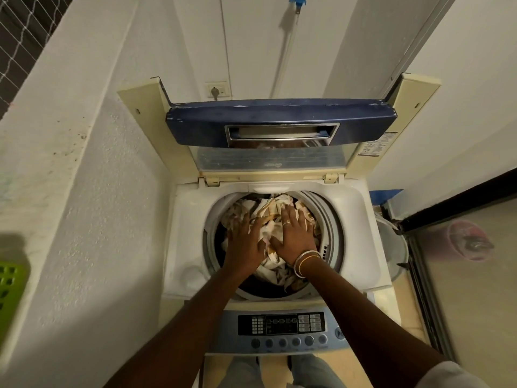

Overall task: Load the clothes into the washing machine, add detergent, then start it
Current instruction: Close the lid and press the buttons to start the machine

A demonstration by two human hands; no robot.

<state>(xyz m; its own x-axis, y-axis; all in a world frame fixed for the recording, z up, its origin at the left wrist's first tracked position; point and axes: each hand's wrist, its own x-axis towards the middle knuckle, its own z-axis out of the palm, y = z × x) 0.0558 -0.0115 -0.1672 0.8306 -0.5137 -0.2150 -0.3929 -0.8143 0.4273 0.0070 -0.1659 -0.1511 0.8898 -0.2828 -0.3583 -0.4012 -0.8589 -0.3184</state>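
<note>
With the lid up, pressing clothes down into the washing machine drum: left hand and right hand flat, fingers spread, gripping nothing. Detergent and start apparently still ahead.

The control panel labels are too small to read. At nine o'clock a green basket is cut off by the edge. The clothes hide the drum's bottom.
</note>
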